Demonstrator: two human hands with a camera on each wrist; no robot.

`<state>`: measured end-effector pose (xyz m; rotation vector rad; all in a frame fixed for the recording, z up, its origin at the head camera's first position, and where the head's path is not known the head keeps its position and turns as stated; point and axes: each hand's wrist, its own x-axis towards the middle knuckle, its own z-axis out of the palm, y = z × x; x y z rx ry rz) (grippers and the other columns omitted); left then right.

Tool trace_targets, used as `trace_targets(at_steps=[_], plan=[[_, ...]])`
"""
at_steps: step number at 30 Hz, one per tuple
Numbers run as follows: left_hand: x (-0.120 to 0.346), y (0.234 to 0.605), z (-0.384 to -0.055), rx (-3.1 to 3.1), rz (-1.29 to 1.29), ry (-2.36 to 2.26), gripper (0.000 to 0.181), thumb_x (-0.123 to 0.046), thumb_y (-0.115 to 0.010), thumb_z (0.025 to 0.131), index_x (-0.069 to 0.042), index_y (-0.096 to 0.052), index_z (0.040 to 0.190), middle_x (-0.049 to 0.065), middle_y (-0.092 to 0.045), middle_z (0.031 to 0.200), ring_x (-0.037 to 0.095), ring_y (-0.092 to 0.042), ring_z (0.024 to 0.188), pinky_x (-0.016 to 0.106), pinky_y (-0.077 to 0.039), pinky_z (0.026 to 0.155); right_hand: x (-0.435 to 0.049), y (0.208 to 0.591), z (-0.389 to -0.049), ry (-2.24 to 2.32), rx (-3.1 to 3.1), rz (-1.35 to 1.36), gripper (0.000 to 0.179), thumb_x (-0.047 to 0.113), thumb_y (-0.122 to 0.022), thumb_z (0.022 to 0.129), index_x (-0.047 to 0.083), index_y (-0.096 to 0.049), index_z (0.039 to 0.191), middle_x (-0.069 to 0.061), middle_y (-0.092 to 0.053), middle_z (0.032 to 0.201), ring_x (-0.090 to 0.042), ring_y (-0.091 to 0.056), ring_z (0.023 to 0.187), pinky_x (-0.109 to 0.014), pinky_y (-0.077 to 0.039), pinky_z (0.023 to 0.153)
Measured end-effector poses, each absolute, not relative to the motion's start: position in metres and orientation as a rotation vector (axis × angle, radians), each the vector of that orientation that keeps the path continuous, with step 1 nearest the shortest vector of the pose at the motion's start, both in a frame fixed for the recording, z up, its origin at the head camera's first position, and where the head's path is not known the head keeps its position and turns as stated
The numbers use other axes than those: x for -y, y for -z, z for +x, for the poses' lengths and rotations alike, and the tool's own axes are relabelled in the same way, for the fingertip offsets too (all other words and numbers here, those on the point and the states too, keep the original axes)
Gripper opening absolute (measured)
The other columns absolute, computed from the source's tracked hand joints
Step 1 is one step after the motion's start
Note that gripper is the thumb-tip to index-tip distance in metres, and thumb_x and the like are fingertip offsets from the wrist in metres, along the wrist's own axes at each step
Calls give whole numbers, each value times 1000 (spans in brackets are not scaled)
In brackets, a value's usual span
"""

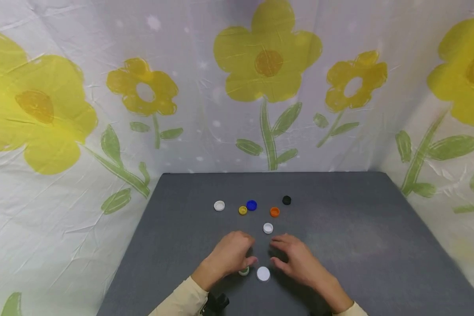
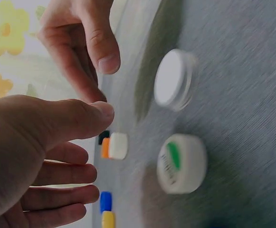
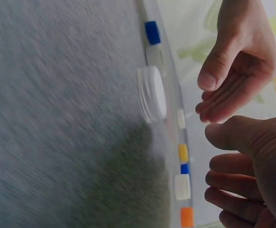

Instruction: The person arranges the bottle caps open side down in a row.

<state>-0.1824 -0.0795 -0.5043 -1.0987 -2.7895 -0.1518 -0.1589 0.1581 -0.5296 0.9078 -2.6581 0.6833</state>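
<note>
Nearest the left wrist camera: the bare left hand (image 2: pixel 38 137), thumb and fingers apart, gripping nothing. Bare right hand (image 1: pixel 296 259) faces it, fingers loosely bent, thumb apart, also holding nothing.

Low between the hands, on the dark grey table (image 1: pixel 347 254): a round, flat-topped white disc with a clear lower edge (image 1: pixel 263 274), probably plastic. Lies flat, smooth face up; likely stable on its broad base. Just left of it, under the left hand and partly hidden from above: a squat white round container with a green mark (image 2: pixel 183 164). Both within easy reach, I judge.

Farther off, small round caps: white (image 1: pixel 219 206), yellow (image 1: pixel 242 210), blue (image 1: pixel 251 205), orange (image 1: pixel 274 212), black (image 1: pixel 286 200); a nearer white one (image 1: pixel 267 228). Loose spacing suggests no strict order.
</note>
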Motion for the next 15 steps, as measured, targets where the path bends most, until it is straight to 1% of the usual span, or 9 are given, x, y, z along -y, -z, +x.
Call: trace_targets(at_steps=[5, 8, 12, 15], plan=[[82, 498, -194, 2754, -1078, 181, 30, -42, -82, 80, -15, -71, 86, -6, -63, 72, 15, -63, 67, 33, -52, 60, -161, 528, -170, -668, 2646, 844, 39, 26, -83, 80, 6, -75, 112, -5, -72, 116, -24, -66, 111, -46, -52, 97], [79, 498, -200, 2750, -1057, 166, 31, -44, -82, 81, -15, -70, 85, -6, -64, 72, 15, -63, 68, 33, -51, 60, -163, 526, -176, -672, 2635, 816, 38, 23, -84, 79, 4, -75, 110, -8, -73, 115, -29, -67, 111, -49, -51, 98], [74, 497, -209, 2753, -1035, 145, 32, -45, -80, 82, -15, -71, 89, -6, -67, 77, 16, -65, 71, 34, -53, 63, -162, 521, -185, -685, 2637, 777, 38, 22, -85, 79, 3, -75, 110, -10, -73, 116, -32, -67, 112, -51, -50, 99], [70, 498, -215, 2761, -1016, 139, 32, -45, -80, 83, -16, -72, 92, -6, -67, 79, 15, -66, 73, 34, -54, 64, -161, 517, -192, -669, 2651, 750, 38, 22, -85, 79, 4, -74, 111, -9, -73, 117, -31, -67, 112, -50, -51, 98]])
